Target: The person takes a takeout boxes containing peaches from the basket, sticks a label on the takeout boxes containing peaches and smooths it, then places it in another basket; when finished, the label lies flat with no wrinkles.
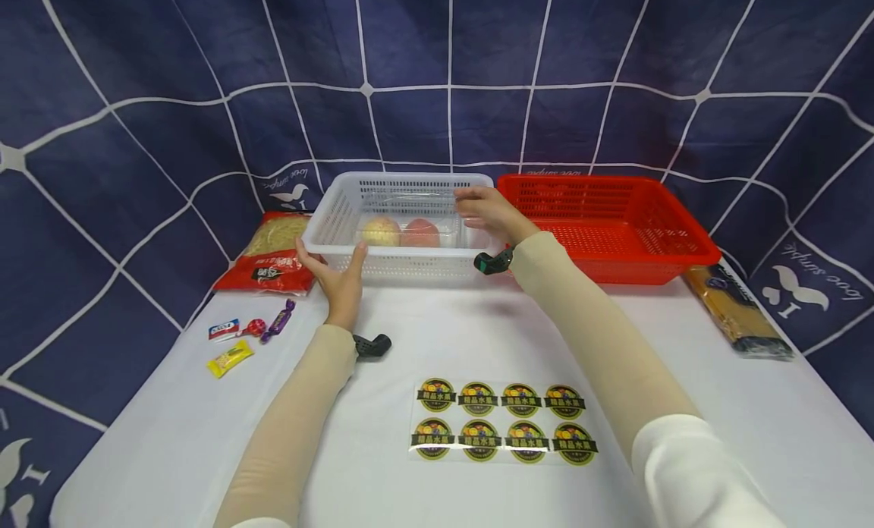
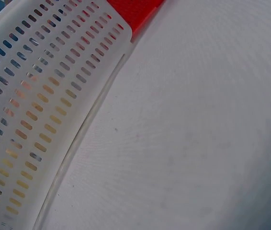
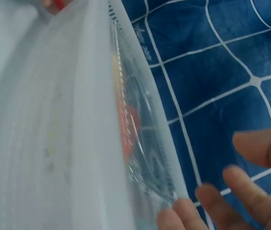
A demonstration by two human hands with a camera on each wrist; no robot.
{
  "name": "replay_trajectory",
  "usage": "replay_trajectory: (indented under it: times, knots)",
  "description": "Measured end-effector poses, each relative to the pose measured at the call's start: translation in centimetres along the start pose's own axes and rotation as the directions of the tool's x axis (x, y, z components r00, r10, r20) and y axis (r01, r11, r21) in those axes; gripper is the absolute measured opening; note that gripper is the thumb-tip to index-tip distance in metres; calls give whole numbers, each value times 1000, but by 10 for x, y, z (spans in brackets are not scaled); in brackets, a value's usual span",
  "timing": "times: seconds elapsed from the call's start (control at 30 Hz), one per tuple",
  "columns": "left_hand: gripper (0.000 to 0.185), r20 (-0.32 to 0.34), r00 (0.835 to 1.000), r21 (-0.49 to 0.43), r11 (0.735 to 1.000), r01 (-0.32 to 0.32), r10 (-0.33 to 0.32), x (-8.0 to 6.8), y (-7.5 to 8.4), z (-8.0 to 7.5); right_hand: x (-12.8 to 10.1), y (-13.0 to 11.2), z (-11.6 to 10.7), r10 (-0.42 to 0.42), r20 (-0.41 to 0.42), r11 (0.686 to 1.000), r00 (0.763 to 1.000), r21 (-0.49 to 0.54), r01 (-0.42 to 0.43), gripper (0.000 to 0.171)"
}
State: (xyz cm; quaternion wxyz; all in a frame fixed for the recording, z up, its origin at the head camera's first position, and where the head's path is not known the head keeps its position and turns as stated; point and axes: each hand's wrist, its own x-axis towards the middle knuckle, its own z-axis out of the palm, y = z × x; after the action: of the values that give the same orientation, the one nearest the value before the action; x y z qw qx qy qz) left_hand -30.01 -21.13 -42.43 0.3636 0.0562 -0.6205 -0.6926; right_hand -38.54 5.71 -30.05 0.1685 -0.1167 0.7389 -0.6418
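A white slotted basket (image 1: 403,264) stands at the back of the table. Inside lies a clear plastic box (image 1: 426,200) with a yellowish round fruit (image 1: 381,231) and a pinkish-red one (image 1: 421,233). At the basket's front left corner, my left hand (image 1: 339,289) touches the rim with spread thumb and fingers; the left wrist view shows only the basket's slotted side (image 2: 44,96). My right hand (image 1: 493,212) hovers over the basket's right end. In the right wrist view its fingers (image 3: 241,187) are apart and loosely bent, holding nothing, near the clear box (image 3: 147,139).
A red basket (image 1: 601,268) adjoins the white one. To the left are a red food packet (image 1: 269,259) and several wrapped candies (image 1: 231,358). A brown packet (image 1: 737,312) lies far right. In front is a sheet of round stickers (image 1: 501,422).
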Motion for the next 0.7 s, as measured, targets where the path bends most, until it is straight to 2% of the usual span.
replay_trajectory:
  times: [0.13,0.3,0.47,0.6,0.7]
  knots:
    - [113,-5,1000,3,1000,5,-5,0,1,0,9,5,12,20,-84,998,996,61,-15,60]
    - [114,-12,1000,-2,1000,5,-5,-1,2,1,19,13,21,49,-183,997,982,59,-39,64]
    - [114,-11,1000,6,1000,7,-7,-1,0,1,25,21,27,96,-223,995,970,59,-84,69]
    - [113,-9,1000,0,1000,2,-2,0,0,1,29,26,30,82,-250,997,965,28,-77,73]
    - [113,-5,1000,-5,1000,-1,1,-1,0,2,31,29,31,72,-242,997,968,-9,-77,72]
